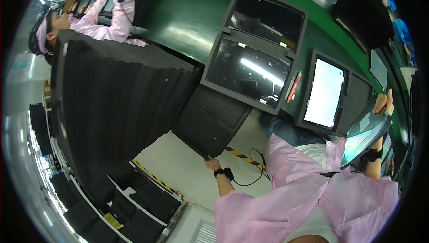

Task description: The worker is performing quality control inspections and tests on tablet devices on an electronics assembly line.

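Note:
My left hand (211,162) is closed on the near corner of a flat black foam tray (209,120), which slants down beside a tall stack of similar trays. At the right, my right hand (384,103) grips a thin tablet-like display panel (365,131) by its far edge. The panel tilts, showing a pale greenish face, and hides part of my hand and wrist. Just left of it, a lit white display (325,92) lies in a black foam tray (354,98) on the green bench. Another foam tray (220,36) carries two dark glossy panels (251,70).
The tall stack of black foam trays (116,91) fills the left side. A red pen-like tool (294,86) lies between the trays on the green bench (178,24). A black cable (250,182) hangs from my left wristband. Another person (105,28) works beyond the stack.

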Demonstrator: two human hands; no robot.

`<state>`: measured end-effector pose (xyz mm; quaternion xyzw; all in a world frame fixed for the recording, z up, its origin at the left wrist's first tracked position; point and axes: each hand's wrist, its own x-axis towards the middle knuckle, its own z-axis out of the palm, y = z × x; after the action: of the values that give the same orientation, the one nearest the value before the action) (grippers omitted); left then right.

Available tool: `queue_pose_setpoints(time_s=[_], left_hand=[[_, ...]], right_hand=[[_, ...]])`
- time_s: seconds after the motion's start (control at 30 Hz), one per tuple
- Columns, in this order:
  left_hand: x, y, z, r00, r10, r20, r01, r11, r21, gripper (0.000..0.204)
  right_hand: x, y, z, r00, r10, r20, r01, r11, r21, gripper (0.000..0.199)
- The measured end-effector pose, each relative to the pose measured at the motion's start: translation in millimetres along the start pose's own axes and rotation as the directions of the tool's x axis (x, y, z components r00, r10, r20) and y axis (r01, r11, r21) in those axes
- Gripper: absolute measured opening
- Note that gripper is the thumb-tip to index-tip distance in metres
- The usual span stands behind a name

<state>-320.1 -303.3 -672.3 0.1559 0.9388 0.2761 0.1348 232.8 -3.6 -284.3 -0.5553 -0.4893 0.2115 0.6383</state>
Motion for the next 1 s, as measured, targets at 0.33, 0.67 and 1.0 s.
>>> queue_pose_setpoints(time_s=[0.33, 0.67, 1.0], left_hand=[[-84, 155, -362, 0.82, 0.41, -0.399, -0.306, 0.903, 0.301, 0.039], [-112, 179, -299, 0.966, -0.198, -0.165, 0.13, 0.927, -0.351, 0.04], [-165, 341, -54, 0.88, 0.12, 0.46, 0.393, 0.359, -0.846, 0.046]], right_hand=[[16, -14, -13, 0.984, 0.167, -0.069, -0.146, 0.96, 0.237, 0.062], [7, 58, -106, 0.989, -0.097, -0.115, 0.135, 0.911, 0.391, 0.03], [-4, 72, -149, 0.942, -0.247, -0.229, 0.32, 0.871, 0.374, 0.029]])
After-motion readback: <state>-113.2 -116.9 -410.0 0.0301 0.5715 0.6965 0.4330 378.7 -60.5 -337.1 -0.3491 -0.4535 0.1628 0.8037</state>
